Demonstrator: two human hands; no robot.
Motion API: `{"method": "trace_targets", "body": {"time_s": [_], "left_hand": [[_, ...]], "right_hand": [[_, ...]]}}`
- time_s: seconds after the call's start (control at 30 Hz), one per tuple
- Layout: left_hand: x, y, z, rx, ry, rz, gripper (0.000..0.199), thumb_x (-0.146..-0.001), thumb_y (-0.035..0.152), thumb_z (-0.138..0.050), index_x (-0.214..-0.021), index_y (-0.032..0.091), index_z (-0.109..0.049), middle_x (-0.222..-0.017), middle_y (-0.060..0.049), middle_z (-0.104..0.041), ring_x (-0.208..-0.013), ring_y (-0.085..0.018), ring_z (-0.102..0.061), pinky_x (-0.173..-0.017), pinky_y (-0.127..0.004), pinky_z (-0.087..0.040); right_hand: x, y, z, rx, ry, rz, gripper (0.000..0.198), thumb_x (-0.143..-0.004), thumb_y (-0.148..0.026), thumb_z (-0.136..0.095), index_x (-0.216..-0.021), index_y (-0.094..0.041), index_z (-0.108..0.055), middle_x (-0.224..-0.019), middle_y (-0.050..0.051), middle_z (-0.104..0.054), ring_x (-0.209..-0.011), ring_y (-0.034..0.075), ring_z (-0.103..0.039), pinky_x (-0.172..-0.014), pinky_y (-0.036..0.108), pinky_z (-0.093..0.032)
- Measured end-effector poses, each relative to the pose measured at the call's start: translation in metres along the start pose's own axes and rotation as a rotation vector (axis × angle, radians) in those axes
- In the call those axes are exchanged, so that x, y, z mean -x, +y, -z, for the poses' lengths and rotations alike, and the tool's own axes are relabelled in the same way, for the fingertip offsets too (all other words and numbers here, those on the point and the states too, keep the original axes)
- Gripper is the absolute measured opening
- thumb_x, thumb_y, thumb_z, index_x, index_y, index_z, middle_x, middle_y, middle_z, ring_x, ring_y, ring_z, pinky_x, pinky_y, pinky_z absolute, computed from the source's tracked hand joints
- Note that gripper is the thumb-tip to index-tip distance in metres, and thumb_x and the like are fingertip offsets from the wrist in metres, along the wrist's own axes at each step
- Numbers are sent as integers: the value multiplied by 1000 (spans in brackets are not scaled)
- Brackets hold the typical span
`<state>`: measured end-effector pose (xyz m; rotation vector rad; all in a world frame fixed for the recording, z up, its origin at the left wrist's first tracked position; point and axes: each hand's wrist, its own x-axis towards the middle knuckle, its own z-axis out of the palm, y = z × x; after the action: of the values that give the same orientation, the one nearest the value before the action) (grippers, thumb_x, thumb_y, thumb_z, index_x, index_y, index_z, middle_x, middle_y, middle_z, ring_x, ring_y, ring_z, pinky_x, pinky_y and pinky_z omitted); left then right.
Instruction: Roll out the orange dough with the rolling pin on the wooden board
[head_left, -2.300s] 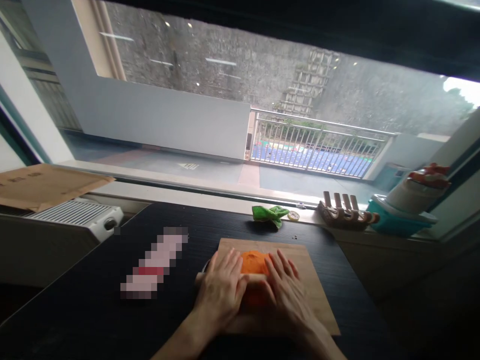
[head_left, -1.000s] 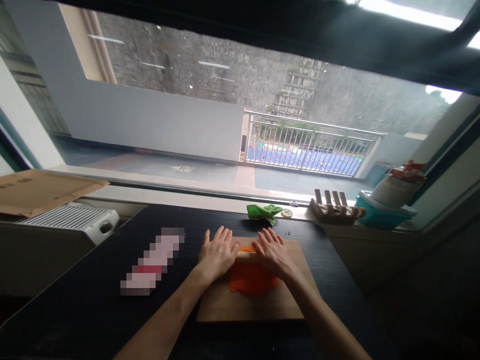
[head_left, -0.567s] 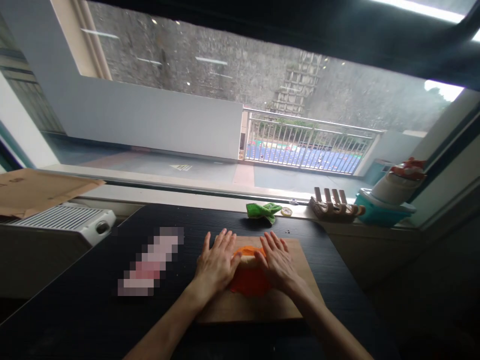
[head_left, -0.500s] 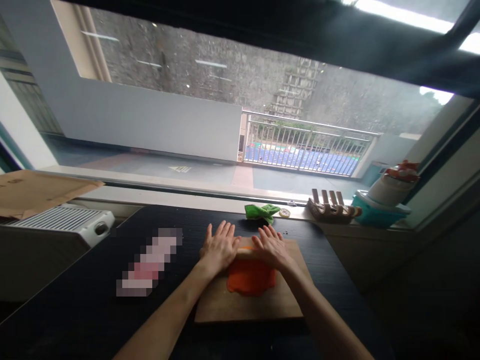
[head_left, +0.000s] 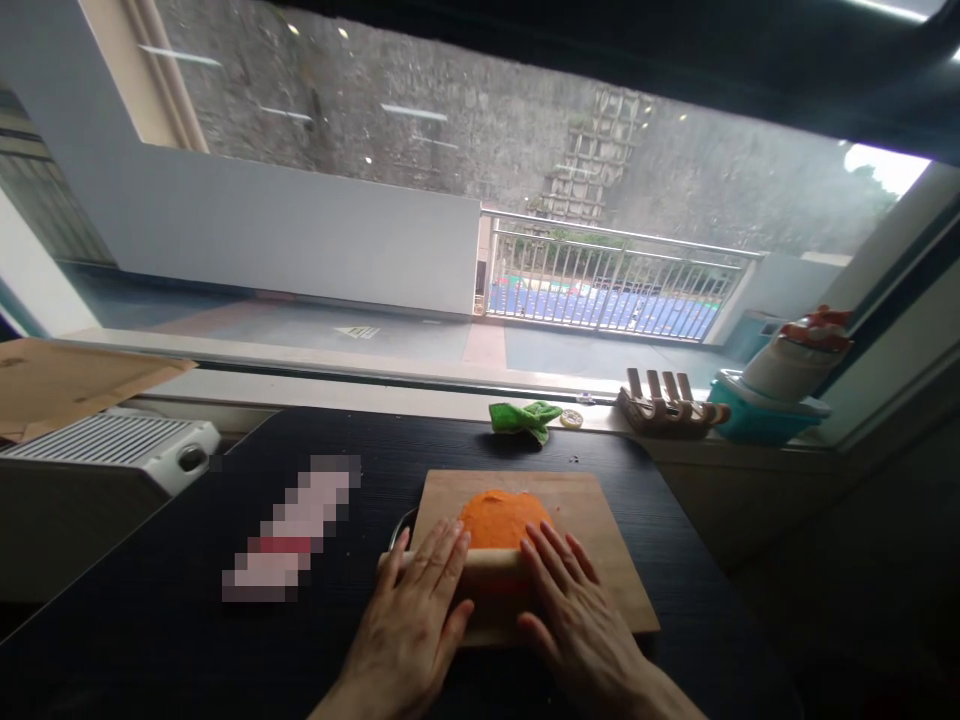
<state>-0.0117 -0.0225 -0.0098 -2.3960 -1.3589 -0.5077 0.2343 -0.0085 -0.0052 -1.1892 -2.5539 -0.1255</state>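
A flattened sheet of orange dough (head_left: 504, 516) lies on a wooden board (head_left: 619, 560) on the dark table. Across the dough's near part runs a pale wooden rolling pin (head_left: 493, 565). My left hand (head_left: 416, 615) rests flat over the pin's left part, fingers stretched forward. Over its right part lies my right hand (head_left: 577, 605), also flat, with the fingers spread a little. Neither hand wraps round the pin. The pin's right end is hidden under my right hand.
A green cloth (head_left: 525, 420) and a small tape roll (head_left: 571, 419) lie at the table's back edge. On the sill stand a brown rack (head_left: 667, 405) and a teal box (head_left: 765, 408). A blurred-out item (head_left: 292, 530) lies left. A curved metal rim (head_left: 399, 525) shows beside the board.
Both hands have drawn back toward me with the rolling pin, from the dough's far edge to its near part. The dough's far part is now uncovered. The board appears slightly shifted and turned.
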Motion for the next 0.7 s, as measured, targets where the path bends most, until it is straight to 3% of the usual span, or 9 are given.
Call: {"method": "trace_targets", "body": {"time_s": [0.17,0.23,0.3,0.37,0.47,0.6,0.7], "left_hand": [[-90,-24,-29,76,-246,326,53,-93,38,-27,-138,13,-38,-146,-10,-34,-139,-24,-23,-113,-53,-10],[-124,-34,-36,82,-280,362,52,-93,37,-27,-135,12,-42,-144,-13,-39,-137,-26,-27,-110,-56,-15],[-139,-38,-37,85,-287,361,51,-93,36,-27,-133,11,-46,-141,-15,-43,-135,-28,-31,-109,-58,-19],[-130,-34,-31,93,-292,342,50,-93,37,-27,-131,12,-48,-139,-13,-46,-135,-27,-33,-109,-56,-19],[-80,-17,-16,101,-259,265,48,-93,38,-28,-131,16,-48,-139,-9,-47,-134,-25,-33,-111,-52,-20],[-12,3,-2,39,-37,-22,53,-92,38,-37,-142,20,-31,-143,-6,-42,-131,-20,-39,-112,-41,-21],[-15,2,-7,24,-14,-22,56,-92,38,-38,-143,18,-28,-144,-6,-40,-133,-21,-36,-114,-42,-17]], "right_hand": [[-92,37,-4,-39,-187,-328,53,-96,-45,-30,-138,-14,-39,-146,12,-33,-138,25,-20,-111,46,-20],[-123,49,-4,-48,-224,-394,53,-96,-45,-29,-135,-11,-43,-143,16,-37,-135,27,-27,-106,48,-28],[-134,53,-4,-49,-224,-396,52,-97,-43,-28,-133,-10,-45,-141,17,-41,-133,27,-33,-103,47,-33],[-123,48,-2,-51,-216,-373,49,-97,-42,-29,-133,-13,-46,-141,14,-42,-134,25,-30,-106,46,-30],[-74,28,3,-60,-162,-191,48,-96,-43,-31,-137,-18,-42,-144,8,-39,-138,22,-22,-111,43,-21],[-10,6,12,-65,-38,89,60,-95,-43,-37,-147,-19,-18,-148,7,-28,-138,20,-21,-111,39,-26],[-13,11,10,-57,-17,82,60,-95,-41,-37,-147,-20,-16,-149,6,-25,-139,19,-18,-112,39,-23]]}}
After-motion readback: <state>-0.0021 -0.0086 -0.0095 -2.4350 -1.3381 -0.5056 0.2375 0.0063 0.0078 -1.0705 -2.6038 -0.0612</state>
